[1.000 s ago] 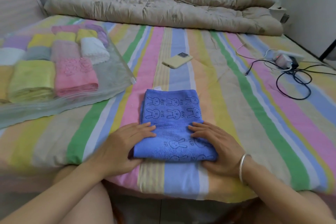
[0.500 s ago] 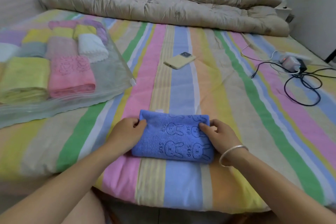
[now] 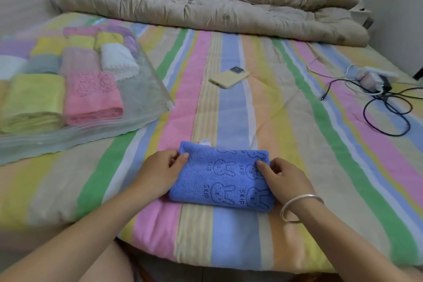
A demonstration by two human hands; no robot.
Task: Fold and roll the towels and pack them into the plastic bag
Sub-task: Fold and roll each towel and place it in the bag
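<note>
A blue towel [image 3: 223, 176] printed with rabbits lies rolled into a thick bundle near the front edge of the striped bed. My left hand [image 3: 160, 173] pinches its upper left corner with thumb and fingers. On the right side, my right hand [image 3: 283, 178] grips the upper edge of the roll, fingers curled over it. A clear plastic bag [image 3: 142, 96] lies at the left and holds several rolled towels, among them a pink one [image 3: 91, 96], a yellow-green one [image 3: 34, 101] and a white one [image 3: 119, 64].
A yellow phone [image 3: 230, 77] lies on the bed beyond the towel. Black and white cables with a charger [image 3: 375, 84] sprawl at the right. A beige quilt [image 3: 206, 9] is bunched across the far end. The bed's front edge runs just below my wrists.
One second ago the towel lay longer and flat under my palms. Since then it has been rolled away from me into a shorter bundle, and both hands now grip its far corners.
</note>
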